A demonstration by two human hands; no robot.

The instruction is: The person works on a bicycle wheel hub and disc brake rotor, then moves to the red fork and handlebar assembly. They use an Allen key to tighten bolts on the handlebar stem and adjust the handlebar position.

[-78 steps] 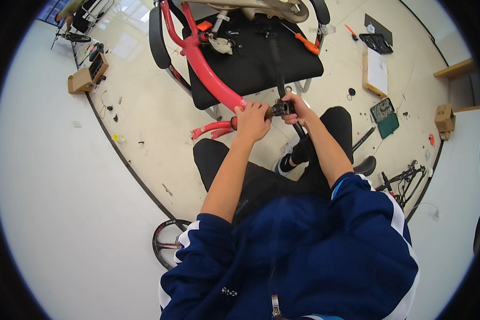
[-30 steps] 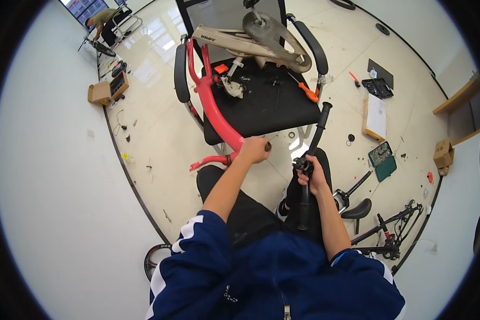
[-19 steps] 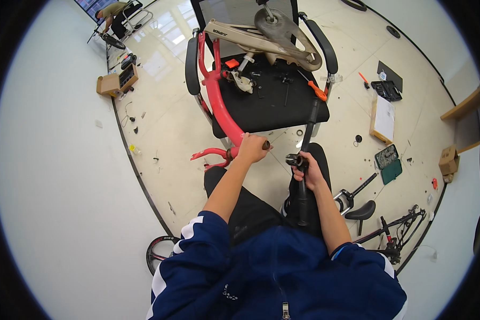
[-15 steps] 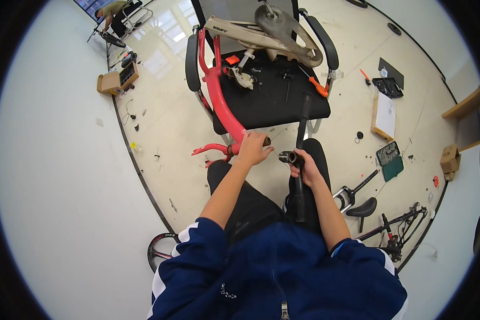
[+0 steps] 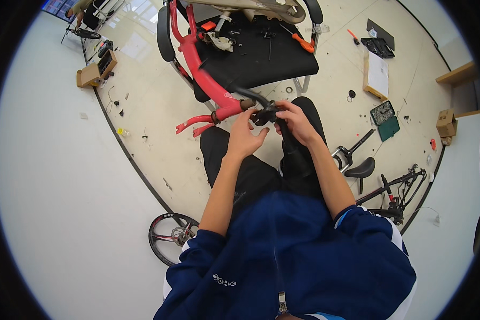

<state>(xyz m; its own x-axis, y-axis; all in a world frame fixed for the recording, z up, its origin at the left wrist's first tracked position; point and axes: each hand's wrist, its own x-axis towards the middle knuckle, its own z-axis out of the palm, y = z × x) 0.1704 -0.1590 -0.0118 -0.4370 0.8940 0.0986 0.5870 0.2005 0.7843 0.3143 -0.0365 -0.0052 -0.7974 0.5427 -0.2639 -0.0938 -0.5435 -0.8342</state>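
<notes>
A black handlebar (image 5: 290, 141) with its stem (image 5: 266, 113) is in my right hand (image 5: 297, 122), whose fingers wrap round it near the stem. My left hand (image 5: 244, 137) is at the left side of the stem, fingertips touching or very near its clamp, thumb spread apart. Just beyond, a pink-red bicycle frame (image 5: 205, 74) leans against the chair. Its dark tube end (image 5: 247, 104) points at the stem, and they look close together; I cannot tell whether they touch. A pink-red fork (image 5: 194, 124) sits at the frame's lower end, near my left knee.
The black chair (image 5: 256, 58) ahead bears an orange-handled screwdriver (image 5: 304, 44), a hex key (image 5: 269, 48), a rag (image 5: 220, 41) and a beige frame part (image 5: 272, 9). On the right floor lie a saddle (image 5: 360, 168) and a black frame (image 5: 392, 197); a wheel (image 5: 168, 234) is at lower left.
My left hand has left the pink-red frame's tube and come to the stem. The handlebar has turned and moved toward the frame in my right hand. The whole view has shifted.
</notes>
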